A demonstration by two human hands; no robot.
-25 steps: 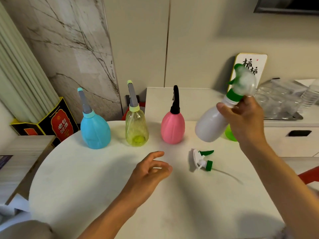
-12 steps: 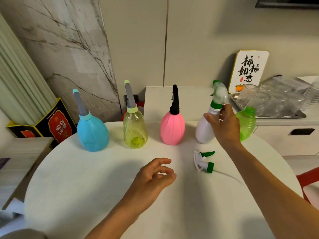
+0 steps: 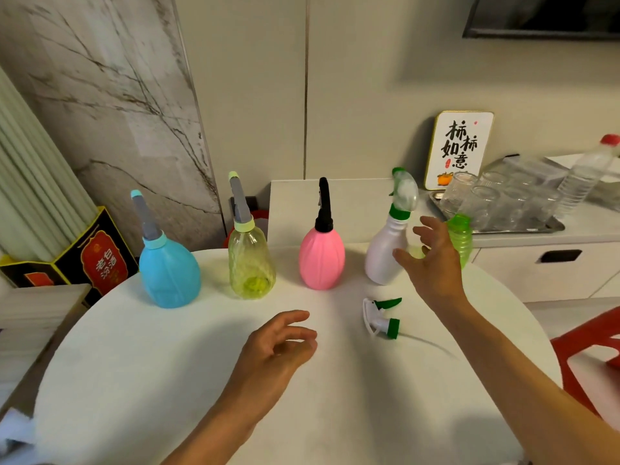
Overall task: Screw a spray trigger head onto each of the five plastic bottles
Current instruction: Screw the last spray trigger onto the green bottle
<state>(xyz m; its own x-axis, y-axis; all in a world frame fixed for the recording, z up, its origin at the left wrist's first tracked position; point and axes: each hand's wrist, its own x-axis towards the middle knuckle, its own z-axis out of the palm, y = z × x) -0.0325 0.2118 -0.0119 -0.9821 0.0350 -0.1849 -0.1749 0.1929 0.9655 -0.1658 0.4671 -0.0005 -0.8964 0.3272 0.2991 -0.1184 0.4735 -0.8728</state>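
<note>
Along the far side of the round white table stand a blue bottle, a yellow-green bottle, a pink bottle and a white bottle, each with a trigger head on top. A green bottle without a head stands behind my right hand, which hovers open between the white and green bottles, touching neither. A loose white-and-green trigger head with its thin tube lies on the table. My left hand rests open, fingers loosely curled, near the table's middle.
A counter behind the table holds a metal tray of glasses, a framed sign and a clear water bottle. A red chair stands at the right. A black-and-red box sits at the left.
My right hand set the white bottle upright in the row and let go of it, opening beside it. My left hand barely moved.
</note>
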